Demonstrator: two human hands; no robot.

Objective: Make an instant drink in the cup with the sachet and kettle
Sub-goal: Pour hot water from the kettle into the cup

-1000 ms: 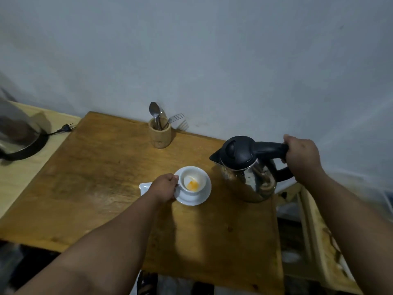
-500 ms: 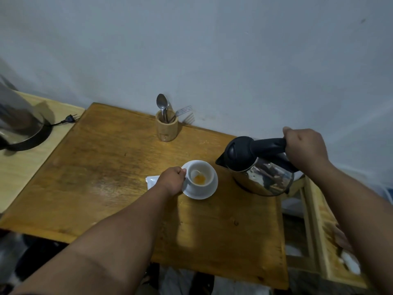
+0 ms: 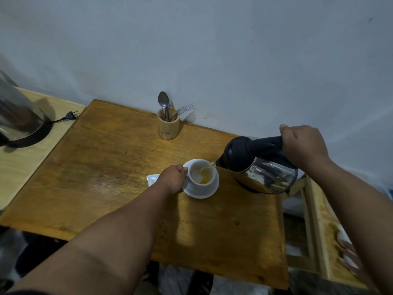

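A white cup (image 3: 202, 183) stands on a white saucer (image 3: 209, 191) on the wooden table (image 3: 110, 173), with orange powder inside. My left hand (image 3: 173, 178) grips the cup's left side. My right hand (image 3: 302, 146) is closed on the black handle of a steel kettle (image 3: 266, 174) with a black lid, tilted left above the table. A thin stream of water runs from its spout into the cup. A white sachet (image 3: 152, 179) lies flat on the table, partly hidden behind my left hand.
A bamboo holder (image 3: 168, 127) with a spoon and fork stands at the back by the wall. On a paler side table at the left sit a kettle base (image 3: 25, 133) and a loose plug (image 3: 69, 116). A wooden frame (image 3: 319, 226) is at the right.
The kettle has moved left and tipped further toward the cup, and water now pours from its spout. My left hand has kept its hold on the cup.
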